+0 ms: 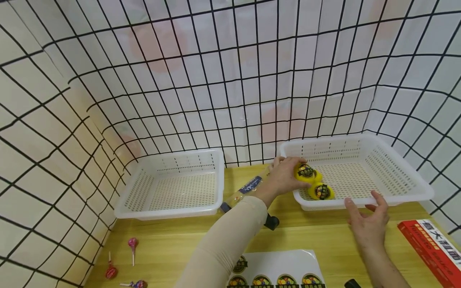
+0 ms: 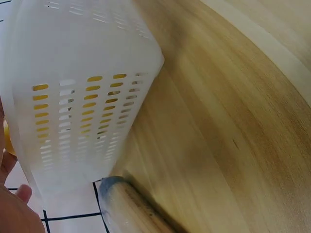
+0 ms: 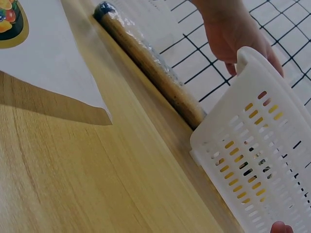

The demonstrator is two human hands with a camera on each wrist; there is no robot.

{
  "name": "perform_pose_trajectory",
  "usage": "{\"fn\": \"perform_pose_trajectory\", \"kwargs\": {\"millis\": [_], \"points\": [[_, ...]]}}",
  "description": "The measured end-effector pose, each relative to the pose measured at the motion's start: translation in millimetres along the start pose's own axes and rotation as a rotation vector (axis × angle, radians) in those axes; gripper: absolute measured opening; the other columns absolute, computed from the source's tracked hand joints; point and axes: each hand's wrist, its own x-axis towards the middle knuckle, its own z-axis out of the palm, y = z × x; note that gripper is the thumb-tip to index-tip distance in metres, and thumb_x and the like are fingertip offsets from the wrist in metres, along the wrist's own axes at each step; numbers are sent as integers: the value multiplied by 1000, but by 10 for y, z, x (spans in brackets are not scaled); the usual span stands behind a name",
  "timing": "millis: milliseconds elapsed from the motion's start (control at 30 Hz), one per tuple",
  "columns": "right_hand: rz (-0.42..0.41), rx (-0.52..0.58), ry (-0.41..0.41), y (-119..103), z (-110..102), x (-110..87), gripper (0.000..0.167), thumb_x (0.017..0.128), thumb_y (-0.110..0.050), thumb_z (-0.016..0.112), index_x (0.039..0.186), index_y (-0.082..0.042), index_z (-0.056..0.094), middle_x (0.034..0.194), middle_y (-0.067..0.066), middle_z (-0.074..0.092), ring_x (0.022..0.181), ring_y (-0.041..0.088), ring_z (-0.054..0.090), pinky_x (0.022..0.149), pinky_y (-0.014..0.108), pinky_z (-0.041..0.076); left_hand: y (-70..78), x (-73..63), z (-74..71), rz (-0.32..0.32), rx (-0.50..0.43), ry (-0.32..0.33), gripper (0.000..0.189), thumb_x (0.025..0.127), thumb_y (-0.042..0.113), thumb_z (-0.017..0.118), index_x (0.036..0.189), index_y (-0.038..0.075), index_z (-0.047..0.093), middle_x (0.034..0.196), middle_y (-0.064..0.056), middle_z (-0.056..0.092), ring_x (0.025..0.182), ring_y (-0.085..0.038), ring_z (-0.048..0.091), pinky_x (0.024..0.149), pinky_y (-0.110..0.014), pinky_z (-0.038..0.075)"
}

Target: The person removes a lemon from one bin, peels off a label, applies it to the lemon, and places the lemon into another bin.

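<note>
My left hand [image 1: 284, 176] reaches over the left end of the right-hand white basket [image 1: 421, 188]. It grips a yellow lemon-like fruit [image 1: 301, 172] with a dark round sticker, thumb below and fingers above. A second yellow fruit [image 1: 312, 191], with the same kind of sticker, lies against it inside the basket. In the left wrist view, yellow shows through the slots of the basket wall [image 2: 73, 63]. My right hand [image 1: 369, 224] is at the basket's front rim, fingers spread and holding nothing. Whether its fingertips touch the rim I cannot tell.
Another white basket [image 1: 169, 210] stands at left. Between the baskets lies a long clear-wrapped packet [image 1: 248, 186], partly behind my left arm. Nearby are a black-ended object [image 1: 271, 222], a sticker sheet [image 1: 281, 262], lollipops [image 1: 133, 243] and a red tomato sauce box [image 1: 428, 250]. Wire grid surrounds the table.
</note>
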Motion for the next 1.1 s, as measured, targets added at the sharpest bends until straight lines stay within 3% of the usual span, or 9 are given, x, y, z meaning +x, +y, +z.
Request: {"fn": "perform_pose_trajectory", "kwargs": {"millis": [400,533,600,733,833,933,1100], "points": [[-34,0,-27,-13,67,19,80,95,-38,70,158,-34,22,124,-5,27,61,2,55,50,19,53,19,22,-14,-67,54,-28,73,79,61,81,142,45,49,150,22,52,155,-24,22,124,-50,16],[-47,-2,-25,-14,88,41,80,95,-37,70,158,-32,22,126,-3,28,66,-1,52,49,18,52,-13,-35,-23,-64,10,-5,70,83,60,78,144,42,49,154,16,49,156,-26,22,125,-51,16],[-43,-7,-22,-12,95,48,80,95,-37,70,159,-32,23,126,-2,28,67,-2,52,49,18,52,-48,-99,-24,-49,-48,28,64,86,58,76,143,40,52,155,12,48,153,-26,25,124,-51,22],[-12,-10,-37,-11,84,56,80,95,-39,70,159,-35,21,128,-1,28,69,-2,52,51,17,52,-129,-321,-19,-11,-219,101,49,92,52,72,136,33,59,146,6,53,136,-20,39,110,-42,42],[12,-22,-53,-20,44,68,81,96,-42,69,159,-39,18,132,1,28,72,0,52,53,18,52,-169,-545,-27,5,-320,124,42,95,47,70,131,26,62,135,4,59,125,-15,47,101,-34,48],[24,-58,-56,-43,-5,73,82,96,-45,67,159,-40,16,133,2,32,80,4,51,56,16,50,-220,-794,-36,11,-335,126,38,96,43,68,127,21,64,127,4,63,122,-15,55,101,-31,50],[36,-103,-68,-96,-73,27,83,96,-50,65,160,-42,13,119,0,42,85,7,48,60,18,45,-373,-1230,-64,4,-233,123,32,98,41,66,120,18,66,118,3,68,113,-20,65,92,-28,54]]}}
